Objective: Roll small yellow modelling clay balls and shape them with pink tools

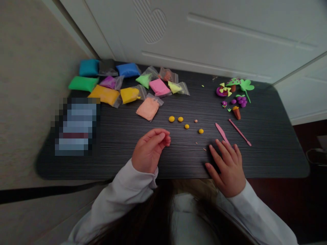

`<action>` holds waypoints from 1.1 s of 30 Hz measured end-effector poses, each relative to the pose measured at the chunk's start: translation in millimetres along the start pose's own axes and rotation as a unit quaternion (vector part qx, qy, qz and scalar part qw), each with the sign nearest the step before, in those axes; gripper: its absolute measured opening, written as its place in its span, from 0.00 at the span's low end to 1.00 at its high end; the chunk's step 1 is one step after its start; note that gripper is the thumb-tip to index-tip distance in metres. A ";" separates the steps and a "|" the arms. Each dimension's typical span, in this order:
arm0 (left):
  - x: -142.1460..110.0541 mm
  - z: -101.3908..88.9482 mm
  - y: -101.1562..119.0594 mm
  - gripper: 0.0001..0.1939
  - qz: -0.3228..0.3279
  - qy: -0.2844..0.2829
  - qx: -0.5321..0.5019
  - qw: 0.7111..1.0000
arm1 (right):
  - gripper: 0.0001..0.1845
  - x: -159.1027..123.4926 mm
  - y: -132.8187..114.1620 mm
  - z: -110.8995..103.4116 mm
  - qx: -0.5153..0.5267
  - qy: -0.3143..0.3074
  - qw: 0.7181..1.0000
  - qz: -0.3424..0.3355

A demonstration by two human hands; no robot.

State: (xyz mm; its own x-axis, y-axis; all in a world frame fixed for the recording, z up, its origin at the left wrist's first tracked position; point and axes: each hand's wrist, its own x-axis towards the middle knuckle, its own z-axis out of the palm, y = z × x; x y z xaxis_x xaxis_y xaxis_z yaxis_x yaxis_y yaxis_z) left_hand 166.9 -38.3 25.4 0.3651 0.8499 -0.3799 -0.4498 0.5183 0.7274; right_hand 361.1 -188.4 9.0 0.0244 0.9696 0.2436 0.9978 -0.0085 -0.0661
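Observation:
My left hand (pixel 150 149) is raised over the front of the black table, its thumb pressed against curled fingers; anything inside them is hidden. Flat on the tabletop to the right, my right hand (pixel 228 168) has its fingers spread. Its fingertips reach the lower end of a pink plastic clay knife (pixel 221 131). Beyond it lies a thin pink modelling stick (pixel 240 132). Several yellow clay balls (pixel 171 119) rest between and beyond my hands, with a small peach clay ball (pixel 196 121) near them. Tiny peach scraps (pixel 204 149) lie beside my right fingers.
Bags of coloured clay, among them a peach one (pixel 148 108) and a blue one (pixel 128 70), fill the back left. A blurred-out phone-like object (pixel 78 126) lies at the left. Finished clay pieces, including purple grapes (pixel 241 101), stand back right. A white panel (pixel 217 41) borders the table (pixel 114 163).

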 end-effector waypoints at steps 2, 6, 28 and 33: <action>0.3 0.5 -0.1 0.02 0.000 0.001 0.000 1.000 | 0.24 -0.5 1.6 -1.1 0.022 0.014 1.000 0.000; 0.6 1.6 -0.1 0.02 0.000 0.007 -0.001 1.000 | 0.19 -0.1 1.6 -3.7 0.046 0.030 0.999 0.000; -0.4 1.6 0.1 0.02 0.002 0.003 0.004 1.000 | 0.07 17.5 1.0 7.1 0.119 0.094 0.984 0.097; -0.4 1.1 -0.1 0.02 0.004 -0.002 0.004 1.000 | 0.05 22.0 -3.5 10.7 0.101 0.107 0.983 0.112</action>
State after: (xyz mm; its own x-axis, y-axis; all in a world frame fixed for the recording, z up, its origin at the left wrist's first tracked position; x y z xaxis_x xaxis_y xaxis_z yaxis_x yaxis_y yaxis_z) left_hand 167.7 -38.8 26.1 0.3637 0.8541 -0.3719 -0.4463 0.5102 0.7352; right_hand 357.5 -164.5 4.3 0.2765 0.8747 0.3980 0.9337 -0.1465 -0.3266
